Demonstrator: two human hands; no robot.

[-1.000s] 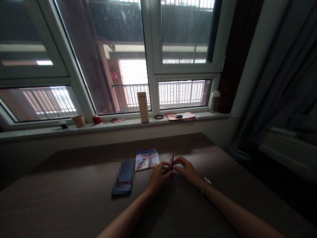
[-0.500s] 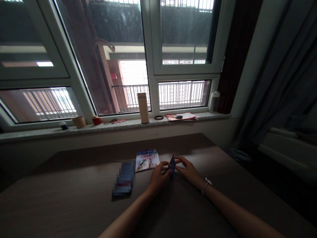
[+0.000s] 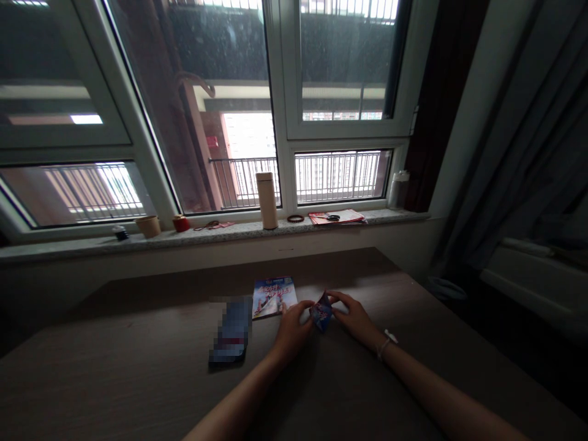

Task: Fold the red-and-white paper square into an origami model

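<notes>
Between my two hands is a small piece of folded paper [image 3: 321, 312], printed in blue and red, with a pointed top and bottom. My left hand [image 3: 294, 327] pinches its left edge between thumb and fingers. On the other side, the fingers of my right hand [image 3: 353, 313] are closed on its right edge; a pale band circles that wrist. Just beyond my left hand lies a printed leaflet [image 3: 274, 297] in blue and white with red lettering. A dark blue, pixel-blurred flat object [image 3: 232, 331] rests left of it.
The brown table [image 3: 151, 331] reaches to the wall under the window. Along the stone sill [image 3: 206, 236] stand a paper cup [image 3: 148, 226], a red spool-like item [image 3: 180, 223], a beige flask [image 3: 267, 201], a bracelet [image 3: 295, 218], papers with scissors [image 3: 331, 217] and a clear bottle [image 3: 399, 190].
The folded paper has turned from edge-on so that more of its printed face shows. Both hands have stayed on it, with slight finger shifts.
</notes>
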